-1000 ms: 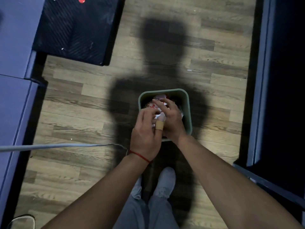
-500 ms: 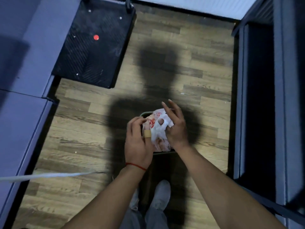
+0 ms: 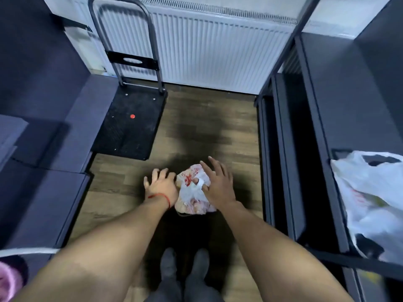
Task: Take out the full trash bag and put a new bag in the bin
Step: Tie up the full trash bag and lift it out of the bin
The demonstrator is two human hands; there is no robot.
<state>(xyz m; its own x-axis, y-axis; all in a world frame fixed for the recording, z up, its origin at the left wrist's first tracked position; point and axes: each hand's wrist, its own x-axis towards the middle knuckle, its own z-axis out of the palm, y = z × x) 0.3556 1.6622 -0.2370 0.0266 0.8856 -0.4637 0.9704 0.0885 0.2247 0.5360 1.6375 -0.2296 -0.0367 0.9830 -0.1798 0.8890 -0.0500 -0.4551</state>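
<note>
A full white trash bag [image 3: 193, 198] with red print hangs in the air in front of me, above the floor. My right hand [image 3: 218, 185] has its thumb hooked through the bag's handle loop, with the other fingers spread over the top. My left hand [image 3: 160, 185], with a red thread at the wrist, is just left of the bag with fingers apart, touching its side at most. The green bin is hidden below the bag and my arms.
A black platform trolley [image 3: 128, 125] stands at the back left before a white radiator [image 3: 207, 51]. Dark shelving [image 3: 305, 149] runs along the right, holding a white plastic bag [image 3: 375, 201]. Grey furniture [image 3: 43, 171] lines the left. My feet [image 3: 185, 273] are below.
The bag has been lifted out of the green bin, which has dropped out of sight. My left hand let go of the bag and opened. The view tilted up toward the radiator.
</note>
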